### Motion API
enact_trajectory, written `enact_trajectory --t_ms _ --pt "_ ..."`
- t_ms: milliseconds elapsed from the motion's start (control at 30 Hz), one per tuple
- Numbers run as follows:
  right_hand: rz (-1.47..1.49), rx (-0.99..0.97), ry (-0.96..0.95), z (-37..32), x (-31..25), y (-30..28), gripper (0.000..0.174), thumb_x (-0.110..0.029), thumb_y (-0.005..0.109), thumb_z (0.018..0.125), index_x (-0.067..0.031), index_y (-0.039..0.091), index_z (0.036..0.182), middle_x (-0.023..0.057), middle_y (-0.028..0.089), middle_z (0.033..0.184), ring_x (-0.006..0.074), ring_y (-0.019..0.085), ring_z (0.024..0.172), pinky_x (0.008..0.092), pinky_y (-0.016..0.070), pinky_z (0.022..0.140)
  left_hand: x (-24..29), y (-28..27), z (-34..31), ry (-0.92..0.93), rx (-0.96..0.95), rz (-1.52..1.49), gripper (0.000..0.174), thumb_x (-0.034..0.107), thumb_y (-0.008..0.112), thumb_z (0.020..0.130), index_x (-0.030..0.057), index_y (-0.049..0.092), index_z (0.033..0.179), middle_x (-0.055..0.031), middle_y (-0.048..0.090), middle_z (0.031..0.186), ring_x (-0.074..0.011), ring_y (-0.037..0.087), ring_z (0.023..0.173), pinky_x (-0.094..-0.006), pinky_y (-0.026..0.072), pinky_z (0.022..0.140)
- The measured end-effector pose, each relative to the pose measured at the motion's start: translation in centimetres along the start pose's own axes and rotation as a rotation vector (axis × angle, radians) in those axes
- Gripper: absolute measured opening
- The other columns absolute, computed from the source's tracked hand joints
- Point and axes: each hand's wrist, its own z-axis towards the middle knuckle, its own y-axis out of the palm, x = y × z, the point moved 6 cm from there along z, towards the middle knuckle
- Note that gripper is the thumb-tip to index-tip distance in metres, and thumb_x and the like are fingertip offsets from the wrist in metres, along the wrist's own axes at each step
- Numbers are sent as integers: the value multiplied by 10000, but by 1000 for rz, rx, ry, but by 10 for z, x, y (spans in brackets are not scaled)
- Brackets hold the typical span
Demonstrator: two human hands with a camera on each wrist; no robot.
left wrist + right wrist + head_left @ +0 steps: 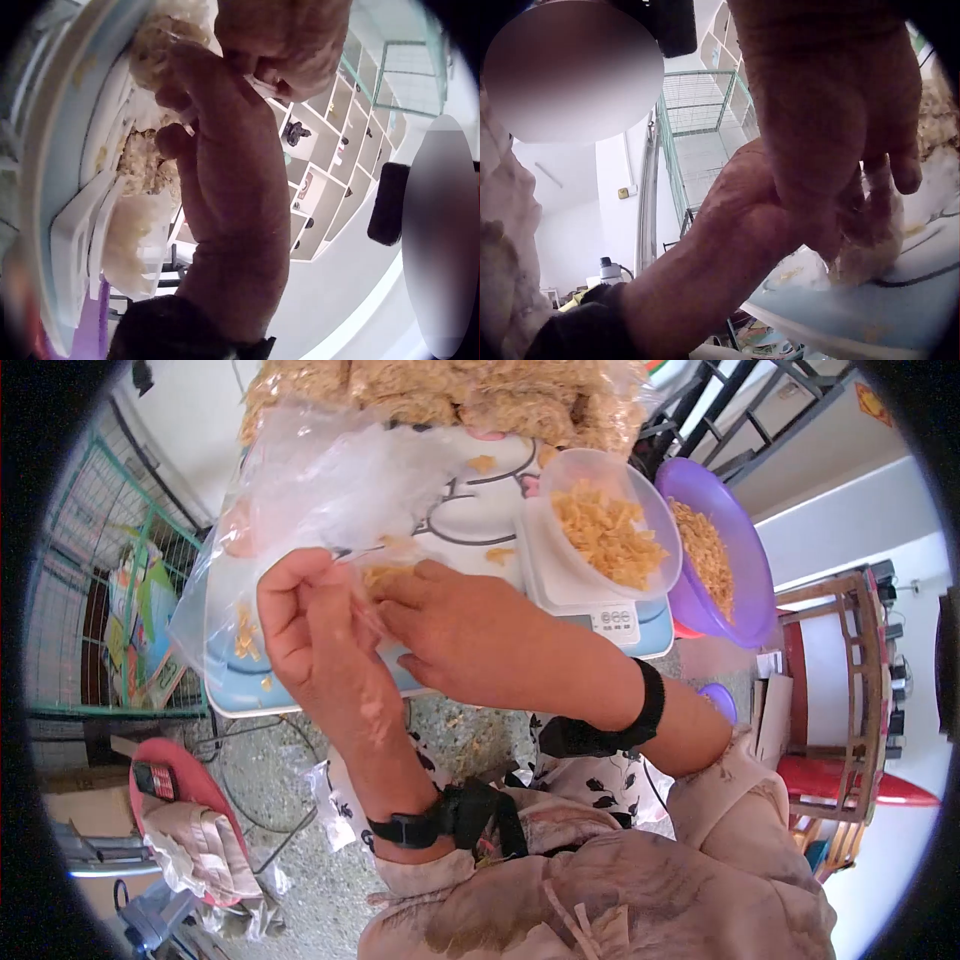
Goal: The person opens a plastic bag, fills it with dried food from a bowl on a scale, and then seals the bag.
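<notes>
A clear plastic bag [330, 480] lies puffed up over the left of the table, with a few yellow flakes [385, 575] inside its near end. My left hand [325, 630] pinches the bag's near edge, fingers bent. Close against it, my right hand [480, 635] comes across from the right, its fingertips gripping the gathered plastic. In the left wrist view the right hand [285, 45] is just beyond the left fingers. The right wrist view shows the bag [870, 247] hanging below the right fingers; the exact grip is partly hidden by the hands.
A white kitchen scale [560, 595] carries a clear bowl [660, 510] of yellow flakes. Right of it stands a purple basin [750, 560] of flakes. Large filled bags [430, 395] line the table's back. Loose flakes [245, 635] lie on the patterned table [240, 698]. A pink stool [150, 760] stands lower left.
</notes>
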Motion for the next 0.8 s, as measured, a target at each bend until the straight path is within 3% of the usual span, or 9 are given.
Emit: enact_trajectory --t_ms 67,200,267,400,467,567,700,767,800 --pt "141 112 -14 -4 -1 -7 355 -96 647 753 -23 558 1089 143 552 1162 327 549 1058 391 499 842 1 -1 0 -14 0 6 89 36 567 898 40 550 985 39 498 758 -21 419 611 -167 316 508" --pt "262 28 11 -15 -1 -29 371 -67 640 773 -49 557 1134 133 522 1260 317 537 1122 394 490 878 -2 -5 3 -28 14 -36 99 49 573 901 48 560 999 29 520 805 -31 467 677 -164 385 557" --pt "182 240 -99 -28 2 -54 358 -44 626 807 -75 579 1161 103 513 1311 280 556 1118 371 510 838 -3 -7 3 -32 44 -45 102 56 575 903 52 564 1004 26 527 824 -33 483 705 -161 408 578" --pt "54 315 222 -66 46 -106 233 -55 633 846 -76 659 1077 70 659 1086 163 631 930 264 506 679 -4 -10 3 -46 2 -20 109 90 590 908 61 570 1011 18 537 868 -43 507 752 -163 438 629" --pt "-7 212 490 -81 61 -129 221 -77 669 822 -45 663 1041 65 683 952 154 634 821 258 482 632 -5 -11 3 -68 2 -7 108 99 594 910 64 571 1009 18 537 871 -46 509 754 -167 439 633" --pt "-193 40 644 -107 87 -134 248 -140 714 790 -18 663 1000 74 674 888 169 619 748 280 473 619 -6 -9 3 -91 -1 1 116 114 603 911 67 571 1012 15 539 884 -56 517 769 -175 446 649" --pt "-133 -64 653 -117 109 -120 300 -215 739 753 -6 664 954 99 664 852 224 622 741 337 482 647 -11 -5 2 -79 3 -9 115 103 597 909 63 570 1014 10 544 887 -65 525 773 -182 452 655" --pt "-361 -58 506 -113 113 -115 344 -382 700 744 -51 681 834 161 668 798 342 643 726 424 505 656 -12 -2 1 -74 -5 -7 116 98 596 908 61 570 1015 8 546 890 -68 528 773 -183 455 658" --pt "-359 -56 508 -111 112 -114 344 -382 700 744 -51 681 834 161 668 798 342 643 726 424 505 656 -13 -2 1 -76 -1 -9 116 89 594 905 60 570 1014 8 547 888 -66 529 774 -183 455 657"
